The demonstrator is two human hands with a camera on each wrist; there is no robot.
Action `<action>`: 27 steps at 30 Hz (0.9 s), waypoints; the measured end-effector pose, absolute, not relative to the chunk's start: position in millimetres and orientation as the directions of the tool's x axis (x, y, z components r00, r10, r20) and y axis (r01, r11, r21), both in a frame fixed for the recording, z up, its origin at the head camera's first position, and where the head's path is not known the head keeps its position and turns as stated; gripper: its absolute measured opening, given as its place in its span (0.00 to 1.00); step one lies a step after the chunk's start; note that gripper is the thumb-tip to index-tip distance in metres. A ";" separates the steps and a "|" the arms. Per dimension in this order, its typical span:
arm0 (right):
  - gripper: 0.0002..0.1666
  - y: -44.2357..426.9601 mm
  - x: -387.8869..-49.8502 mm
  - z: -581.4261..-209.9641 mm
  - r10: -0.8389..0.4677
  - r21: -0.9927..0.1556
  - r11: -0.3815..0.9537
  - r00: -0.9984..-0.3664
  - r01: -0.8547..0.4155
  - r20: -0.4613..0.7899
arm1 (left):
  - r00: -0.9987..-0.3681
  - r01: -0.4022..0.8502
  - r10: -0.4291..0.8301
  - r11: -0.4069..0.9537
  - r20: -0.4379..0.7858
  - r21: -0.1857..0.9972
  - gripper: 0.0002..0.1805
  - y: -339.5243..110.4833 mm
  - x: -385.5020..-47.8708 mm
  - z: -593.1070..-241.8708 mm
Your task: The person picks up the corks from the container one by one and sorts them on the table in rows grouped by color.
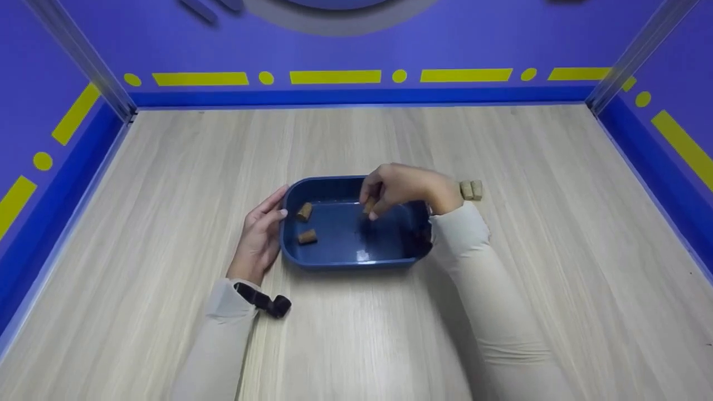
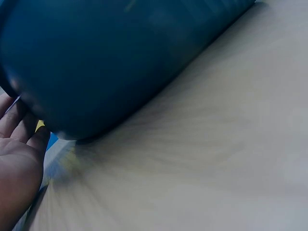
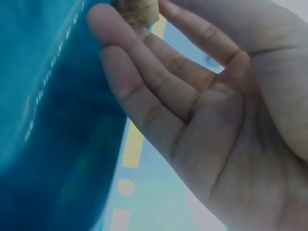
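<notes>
A dark blue rectangular basin [image 1: 334, 263] with rounded corners stands on the table. My left hand [image 1: 259, 234] holds its left end, thumb at the rim and fingers along the outer wall. In the left wrist view, those fingers [image 2: 14, 126] touch the basin's outside. Over the inside of the basin, my right hand [image 1: 398, 186] pinches a cork [image 1: 368, 206] between thumb and fingertips. Part of this cork [image 3: 137, 12] shows at the top of the right wrist view. Two more corks, an upper one [image 1: 304, 211] and a lower one [image 1: 307, 236], lie inside at the left.
Two corks, one on the left [image 1: 466, 190] and one on the right [image 1: 477, 189], stand side by side on the wooden table [image 1: 356, 334] beyond my right wrist. Blue panels [image 1: 356, 53] with yellow marks border the table. A black strap [image 1: 262, 299] circles my left wrist.
</notes>
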State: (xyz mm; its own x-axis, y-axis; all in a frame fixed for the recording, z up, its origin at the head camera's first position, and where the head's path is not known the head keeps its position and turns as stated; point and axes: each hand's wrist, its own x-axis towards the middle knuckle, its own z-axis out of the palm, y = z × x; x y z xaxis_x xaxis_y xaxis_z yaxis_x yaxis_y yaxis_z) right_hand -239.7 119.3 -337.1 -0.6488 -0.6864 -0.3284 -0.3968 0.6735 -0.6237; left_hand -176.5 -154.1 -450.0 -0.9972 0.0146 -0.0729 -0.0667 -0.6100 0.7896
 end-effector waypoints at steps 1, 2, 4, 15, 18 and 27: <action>0.14 122.7 -239.5 -335.7 -0.681 -0.623 0.675 -0.658 -0.394 -0.321 | -0.998 -0.064 0.015 -0.613 -0.069 0.788 0.30 -154.2 -176.8 -449.9; 0.14 126.4 -239.3 -334.7 -0.675 -0.626 0.676 -0.666 -0.388 -0.316 | -0.998 -0.061 0.017 -0.614 -0.064 0.787 0.30 -154.4 -177.0 -449.9; 0.13 133.6 -238.4 -333.0 -0.666 -0.631 0.676 -0.681 -0.380 -0.304 | -0.998 -0.063 0.022 -0.615 -0.063 0.786 0.29 -154.8 -176.9 -449.8; 0.19 175.8 -231.0 -333.0 -0.621 -0.671 0.645 -0.762 -0.365 -0.183 | -0.998 -0.066 0.035 -0.617 -0.057 0.784 0.30 -155.4 -175.0 -449.4; 0.20 187.3 -229.4 -335.7 -0.594 -0.675 0.649 -0.788 -0.350 -0.163 | -0.998 -0.066 0.033 -0.619 -0.058 0.783 0.30 -155.4 -174.8 -449.4; 0.20 223.5 -221.0 -349.1 -0.509 -0.668 0.675 -0.853 -0.313 -0.114 | -0.998 -0.057 0.032 -0.611 -0.048 0.790 0.30 -155.0 -175.3 -449.2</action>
State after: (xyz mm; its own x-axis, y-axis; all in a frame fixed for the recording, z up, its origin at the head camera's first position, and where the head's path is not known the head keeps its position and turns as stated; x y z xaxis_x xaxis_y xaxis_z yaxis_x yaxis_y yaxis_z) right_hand -221.0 223.5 -349.1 -0.8534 -0.5087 -0.1140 -0.3132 0.6751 -0.6679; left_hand -175.3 -155.0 -449.2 -0.9983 0.0323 -0.0477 -0.0575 -0.6106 0.7899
